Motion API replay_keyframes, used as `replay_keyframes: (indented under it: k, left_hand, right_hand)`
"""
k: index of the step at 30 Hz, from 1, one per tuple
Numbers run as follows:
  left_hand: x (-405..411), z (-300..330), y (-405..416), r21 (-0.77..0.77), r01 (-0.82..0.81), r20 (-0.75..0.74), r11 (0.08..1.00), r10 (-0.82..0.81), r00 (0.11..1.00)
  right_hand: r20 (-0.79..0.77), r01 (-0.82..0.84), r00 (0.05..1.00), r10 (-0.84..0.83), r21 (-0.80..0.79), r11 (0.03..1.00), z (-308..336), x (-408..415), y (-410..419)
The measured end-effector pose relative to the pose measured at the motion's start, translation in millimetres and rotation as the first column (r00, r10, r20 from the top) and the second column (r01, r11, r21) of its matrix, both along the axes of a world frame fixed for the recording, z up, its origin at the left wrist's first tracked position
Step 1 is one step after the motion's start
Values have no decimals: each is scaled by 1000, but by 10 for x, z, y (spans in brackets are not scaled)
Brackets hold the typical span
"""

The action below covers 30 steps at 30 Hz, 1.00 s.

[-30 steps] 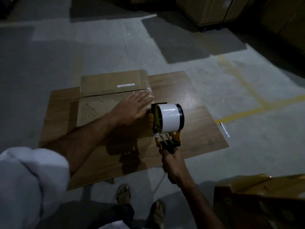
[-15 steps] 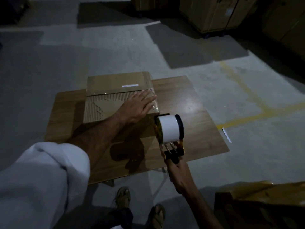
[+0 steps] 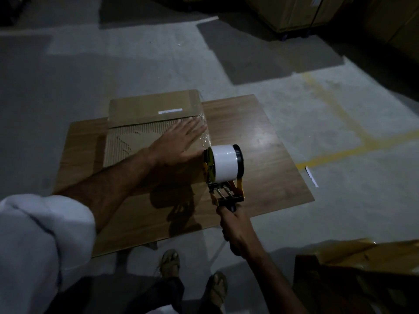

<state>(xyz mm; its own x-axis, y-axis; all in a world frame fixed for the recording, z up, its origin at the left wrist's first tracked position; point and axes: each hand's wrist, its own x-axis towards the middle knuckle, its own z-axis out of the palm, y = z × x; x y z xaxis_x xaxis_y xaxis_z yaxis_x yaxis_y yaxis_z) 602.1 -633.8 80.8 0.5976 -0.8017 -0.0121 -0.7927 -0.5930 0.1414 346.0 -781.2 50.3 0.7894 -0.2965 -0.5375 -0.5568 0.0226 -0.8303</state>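
Flat brown cardboard package (image 3: 140, 130), part smooth and part ribbed, lies on the far left portion of a rectangular wood-grain board (image 3: 260, 155). The board rests directly on the grey concrete floor (image 3: 340, 200) and gives a level backing for taping.

Left hand (image 3: 179, 143): fingers straight, palm down on the near right area of the package. The grip is spread flat and pinches nothing. Judged purpose: to pin the package against sliding when tape is drawn, and to press down the glossy clear tape (image 3: 205, 134) visible along the right edge at the fingertips.

Right hand (image 3: 235, 230): grip wrapped tight round the black handle of the yellow hand-held tape dispenser (image 3: 223, 189). The dispenser carries 1 wide white tape roll (image 3: 224, 163), held just beside the right edge of the package and close against the left hand. Contact with the board cannot be confirmed. The handle points back toward the person, an orientation suited to drawing tape toward the body.

A narrow white label (image 3: 170, 111) sits on the smooth upper flap.

Judged step: sealing the right edge. The next move calls for a steady pull with the roll low and firm pressure from the left hand.

Also present: 2 sandalled feet (image 3: 170, 261) at the near edge of the board, and 1 brown carton (image 3: 353, 268) at the lower right.
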Motion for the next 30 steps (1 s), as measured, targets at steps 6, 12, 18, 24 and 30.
replay_keyframes:
  k: [6,12,18,24,30]
  left_hand:
    - [-12,9,-25,-2,-9,-6,1000,9,1000]
    - [-18,47,-24,0,-12,-9,1000,12,1000]
    - [-28,43,-12,-2,-14,8,1000,14,1000]
    - [24,77,84,21,91,31,996,-91,995]
    - [95,58,301,-11,202,29,979,-201,979]
  right_hand:
    - [-85,52,996,-28,293,955,145,103,8]
    - [-229,93,973,-8,363,927,104,-55,-164]
    - [-88,259,964,-249,120,958,-264,-217,-229]
    - [-152,-2,982,-112,-600,800,-507,303,-870]
    - [-256,-62,954,-154,-675,735,-912,659,-1054]
